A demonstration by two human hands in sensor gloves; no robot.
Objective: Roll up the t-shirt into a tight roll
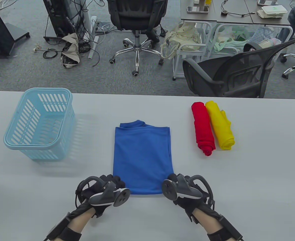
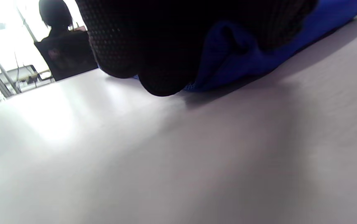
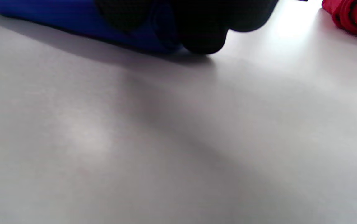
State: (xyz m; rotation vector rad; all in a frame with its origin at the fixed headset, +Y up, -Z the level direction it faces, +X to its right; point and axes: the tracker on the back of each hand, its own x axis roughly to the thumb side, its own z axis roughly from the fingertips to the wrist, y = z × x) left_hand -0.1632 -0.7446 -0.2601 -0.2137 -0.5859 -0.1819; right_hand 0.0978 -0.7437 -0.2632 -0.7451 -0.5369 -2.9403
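A slatted plastic basket (image 1: 39, 125) stands at the surface's (image 1: 250, 175) left. The left hand (image 1: 104, 192) pinches the near-left corner of the blue shirt (image 1: 142, 158), which lies mid-surface, folded to a flat knit rectangle, unrolled; rolling looks about to begin. The right hand (image 1: 185, 189) grips the near-right corner. Farther right lie red (image 1: 203, 128) and yellow (image 1: 220, 125) rolls, touching.

Both near corners of the blue t-shirt (image 1: 142, 158) under gloved fingers (image 2: 166, 77), each grip blurred, dark.

Blk mesh gloves, grey trackers.
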